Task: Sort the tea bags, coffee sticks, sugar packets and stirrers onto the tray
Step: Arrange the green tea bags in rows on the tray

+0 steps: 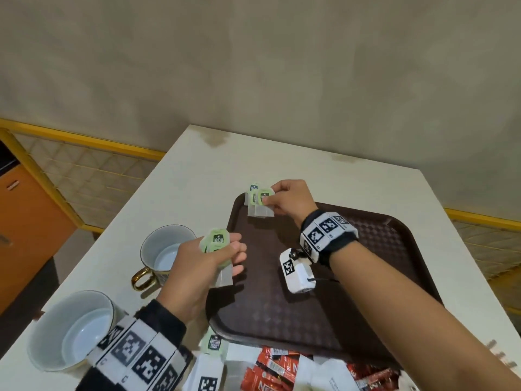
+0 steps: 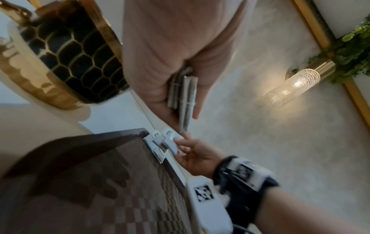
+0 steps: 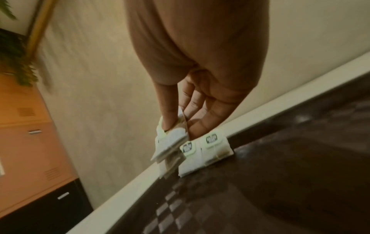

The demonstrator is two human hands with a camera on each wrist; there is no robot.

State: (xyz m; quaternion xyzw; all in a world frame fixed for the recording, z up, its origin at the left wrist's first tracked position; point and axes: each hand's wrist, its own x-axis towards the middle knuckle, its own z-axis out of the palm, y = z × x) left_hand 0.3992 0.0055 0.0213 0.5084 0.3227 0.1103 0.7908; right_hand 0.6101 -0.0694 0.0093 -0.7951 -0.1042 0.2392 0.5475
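Note:
A dark brown tray (image 1: 352,292) lies on the white table (image 1: 324,167). In its far left corner lie tea bags (image 1: 253,200) with green tags. My right hand (image 1: 284,200) pinches one tea bag (image 3: 170,142) just above them, beside two tea bags (image 3: 206,152) lying flat. My left hand (image 1: 208,266) hovers over the tray's left edge and grips a small stack of tea bags (image 2: 183,98). More tea bags (image 1: 214,345), red coffee sticks (image 1: 270,371) and white packets (image 1: 332,376) lie in a pile at the near edge.
Two white cups with gold trim stand left of the tray: one (image 1: 166,253) by my left hand, one (image 1: 73,331) near my left wrist. A patterned cup (image 2: 66,60) fills the left wrist view. An orange cabinet (image 1: 25,221) stands left of the table.

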